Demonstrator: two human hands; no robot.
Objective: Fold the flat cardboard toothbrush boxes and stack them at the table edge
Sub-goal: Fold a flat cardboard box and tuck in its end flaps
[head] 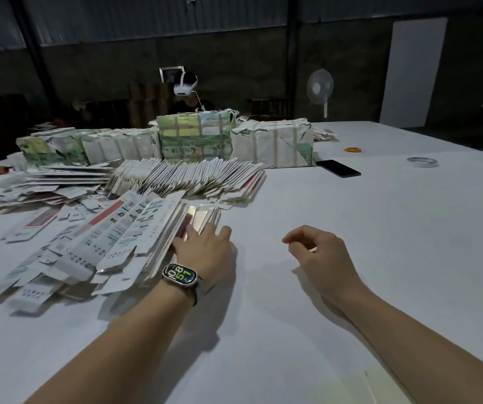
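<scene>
A fanned heap of flat printed toothbrush boxes point(112, 240) lies on the white table point(351, 243) at the left. My left hand point(203, 247), a watch on its wrist, rests with fingers spread on the right edge of that heap, touching flat boxes with shiny windows point(202, 215). My right hand point(318, 255) hovers over bare table to the right, fingers loosely curled, holding nothing. Behind the heap stands a long leaning row of flat boxes point(187, 177).
Wrapped paper bundles point(196, 138) line the far side, with a person in a white headset point(186, 86) behind them. A black phone point(338, 168), a tape roll point(422, 162) and an orange ring point(354, 150) lie at the right. A fan point(320, 88) stands behind.
</scene>
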